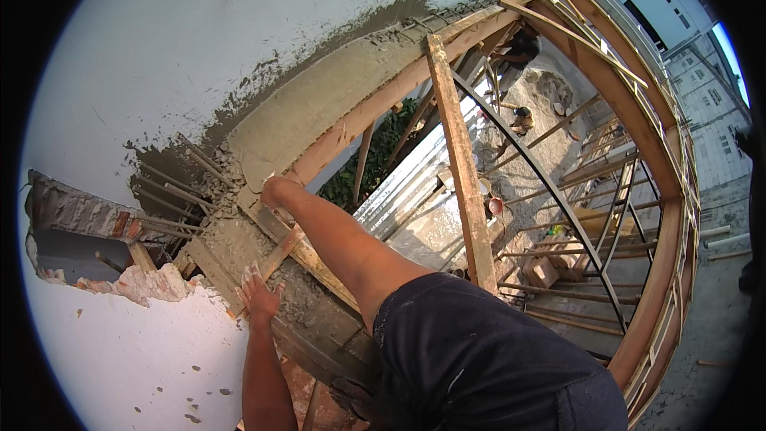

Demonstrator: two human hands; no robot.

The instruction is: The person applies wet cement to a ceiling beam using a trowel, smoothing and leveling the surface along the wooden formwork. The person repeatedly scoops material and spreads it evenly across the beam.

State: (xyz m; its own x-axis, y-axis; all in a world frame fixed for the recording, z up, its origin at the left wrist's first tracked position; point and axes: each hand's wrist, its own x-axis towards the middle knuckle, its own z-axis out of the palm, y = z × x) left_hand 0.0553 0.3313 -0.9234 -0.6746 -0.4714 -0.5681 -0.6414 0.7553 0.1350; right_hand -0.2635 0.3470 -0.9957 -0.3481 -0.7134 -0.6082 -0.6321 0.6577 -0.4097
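Note:
My left hand (260, 297) reaches in from the lower edge with its fingers stretched out and apart. Its fingertips touch the edge of a wooden form board (214, 270) coated with wet grey cement, and I see nothing held in it. A short wooden crosspiece (282, 252) lies just beyond the thumb, spanning the narrow form. Lumpy cement (307, 303) fills the form to the right of the hand. My bare leg (343, 243), in dark shorts, stretches over the form with its knee by the boards. The right hand is not in view.
Steel bars (171, 191) stick out beyond the hand, beside a broken wall opening (76, 231). A cement-topped beam (319, 104) runs along the white wall. At right a timber post (463, 160) stands over an open drop, where a person (523, 48) works below.

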